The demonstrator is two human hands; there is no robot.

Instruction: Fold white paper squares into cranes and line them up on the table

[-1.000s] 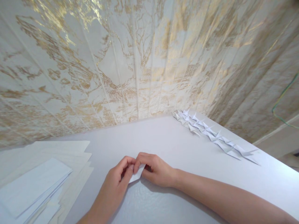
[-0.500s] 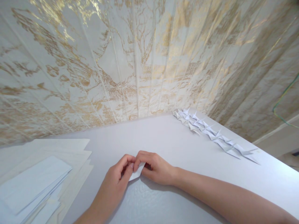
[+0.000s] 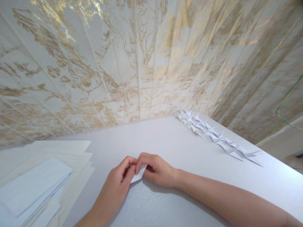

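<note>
Hands are bunching up low in the middle of the frame, with the left hand (image 3: 119,177) and right hand (image 3: 159,170) both pinching a small piece of white paper (image 3: 140,176), finger to finger. The paper's sitting right between them; I can't tell if it's touching the table. The bit that's showing is slanting, long axis running from lower left to upper right, with a narrow corner pointing upper right, toward the right hand. The hands are hiding the rest, so its full shape is anyone's guess.

Left forearm (image 3: 94,212) is coming in from the bottom edge, right forearm (image 3: 217,190) from the lower right corner. White tabletop (image 3: 132,137) is spreading out all around. Over at lower left, some folded white sheets (image 3: 38,186) are lying on bigger cream sheets (image 3: 81,146), whose pointy corners are facing right. Right of centre, spiky folded paper shapes (image 3: 226,147) are overlapping in slanting rows, running down toward the right near the table's edge. Gold-patterned wall (image 3: 118,63) is filling the top half, and a green cord (image 3: 276,111) is dangling at far right.
</note>
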